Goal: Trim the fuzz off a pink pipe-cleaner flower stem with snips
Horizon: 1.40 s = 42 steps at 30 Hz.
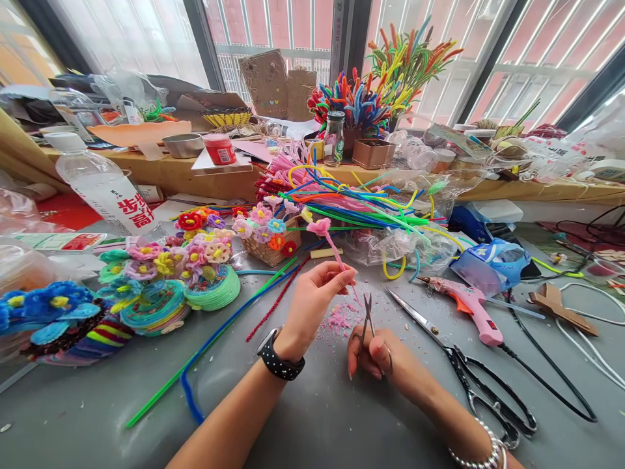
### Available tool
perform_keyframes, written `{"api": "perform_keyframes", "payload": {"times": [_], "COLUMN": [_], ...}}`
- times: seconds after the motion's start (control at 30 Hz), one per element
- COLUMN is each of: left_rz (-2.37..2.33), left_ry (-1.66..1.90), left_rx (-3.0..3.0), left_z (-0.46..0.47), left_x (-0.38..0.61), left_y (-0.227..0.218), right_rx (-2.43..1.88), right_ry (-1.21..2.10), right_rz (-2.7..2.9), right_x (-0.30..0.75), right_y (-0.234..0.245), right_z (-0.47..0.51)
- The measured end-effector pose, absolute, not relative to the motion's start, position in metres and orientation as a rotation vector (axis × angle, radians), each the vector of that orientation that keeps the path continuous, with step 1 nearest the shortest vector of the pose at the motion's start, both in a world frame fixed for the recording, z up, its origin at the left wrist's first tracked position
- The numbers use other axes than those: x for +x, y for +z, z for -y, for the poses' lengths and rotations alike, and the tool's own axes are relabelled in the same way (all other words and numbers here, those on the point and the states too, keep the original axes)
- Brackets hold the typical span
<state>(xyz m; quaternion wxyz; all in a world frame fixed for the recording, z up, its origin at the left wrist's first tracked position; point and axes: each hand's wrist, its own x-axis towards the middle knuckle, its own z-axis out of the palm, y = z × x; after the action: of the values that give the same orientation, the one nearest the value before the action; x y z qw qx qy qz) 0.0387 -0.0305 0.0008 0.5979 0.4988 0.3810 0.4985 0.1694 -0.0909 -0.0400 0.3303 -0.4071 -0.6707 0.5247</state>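
My left hand, with a dotted watch strap at the wrist, pinches the stem of a pink pipe-cleaner flower. The bloom points up and away to the left, and the thin stem end hangs below the fingers. In my right hand is a small pair of scissors, its blades upward and slightly apart, close to that stem end. Pink fuzz clippings lie on the grey table between the hands. A dark red pipe cleaner rests left of my left hand.
Large scissors and a pink glue gun with its cord lie to the right. Pipe-cleaner flower pots and a water bottle stand at the left. Loose pipe cleaners pile up behind, below a cluttered ledge.
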Motion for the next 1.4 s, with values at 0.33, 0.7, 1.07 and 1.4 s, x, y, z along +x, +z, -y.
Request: {"api": "perform_keyframes", "payload": {"times": [0.33, 0.7, 1.07, 1.4], "left_rz": [-0.853, -0.85, -0.853, -0.874], "left_ry": [1.037, 1.016, 1.003, 1.128], "left_rx": [1.298, 1.311, 1.306, 1.093], "left_z": [0.0315, 0.0318, 0.0323, 0.0281], "left_x": [0.038, 0.0377, 0.038, 0.0374], "left_y": [0.0027, 0.0022, 0.0023, -0.0011], "right_rx": [-0.871, -0.925, -0.907, -1.064], "right_ry": [1.46, 1.418, 1.388, 1.274], "right_rz": [1.926, 1.97, 1.954, 1.779], "right_x": [0.1729, 0.1739, 0.1709, 0.1663], "right_y": [-0.033, -0.0349, -0.0363, -0.041], "right_z": [0.0937, 0.0935, 0.0923, 0.0918]}}
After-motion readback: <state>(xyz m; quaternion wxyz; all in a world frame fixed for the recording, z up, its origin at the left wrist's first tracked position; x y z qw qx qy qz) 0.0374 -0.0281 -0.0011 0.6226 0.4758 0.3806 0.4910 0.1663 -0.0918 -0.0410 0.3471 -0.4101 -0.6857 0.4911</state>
